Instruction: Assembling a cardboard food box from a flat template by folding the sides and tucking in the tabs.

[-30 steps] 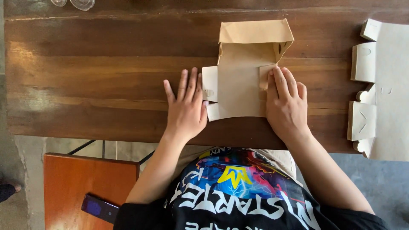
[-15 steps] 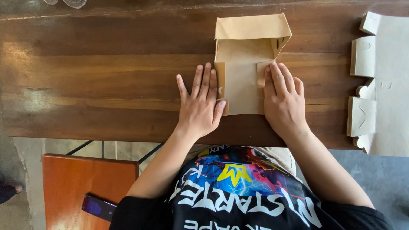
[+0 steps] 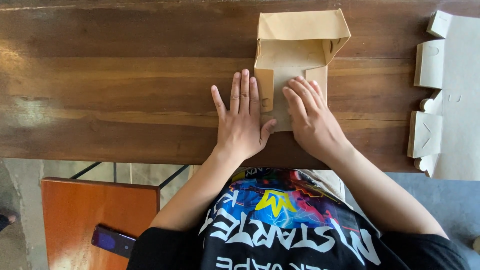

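Pressing: both hands lie flat on a half-folded brown paper box [image 3: 295, 55] near the surface's [image 3: 100, 90] front edge.
Open room: bare wood stretches left; flat cardboard blanks [image 3: 450, 95] crowd the right edge.
Left hand [image 3: 242, 122]: grip open, fingers spread, palm on the wood, thumb touching the box's left flap.
Right hand [image 3: 312, 122]: grip open, fingers flat on the box's floor panel.

A half-folded tan cardboard box [image 3: 295, 60] lies on the table before me, far flap raised. Flat die-cut box blanks [image 3: 440, 95] lie at my right. A dark phone screen [image 3: 112, 241] rests lower left.
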